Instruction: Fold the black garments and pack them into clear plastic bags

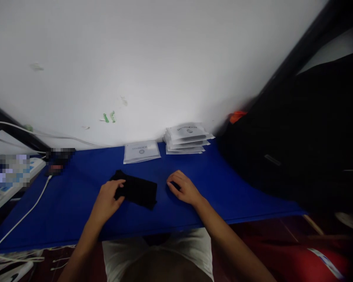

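Pale trousers [194, 250] nearest, below the table edge; dark red floor [255, 239] to their right. Blue table cover [182, 223] next, running across the view. Left hand [106, 197] over the left end of a folded black cloth [138, 191], thumb and fingers spread apart, fingertips touching the fabric. Cloth lies flat on the blue, slightly askew, its right end free. Right hand [184, 188] just beside that end, apart from it; fingers loosely curved, a narrow gap left to the thumb. Gap is dark; cannot tell whether shadow or something small. Far left, a white cable [32, 209] runs down the table to the near edge, beside a white-edged device [37, 166], partly blurred out. Beyond the cloth, one pale printed packet [141, 151] lies flat near the wall. Right of it, a stack of similar packets [188, 138], edges uneven. Large black mass [297, 149] at right, fabric-like, too dark to identify. White wall [164, 66] behind everything, bearing green scraps [106, 117].
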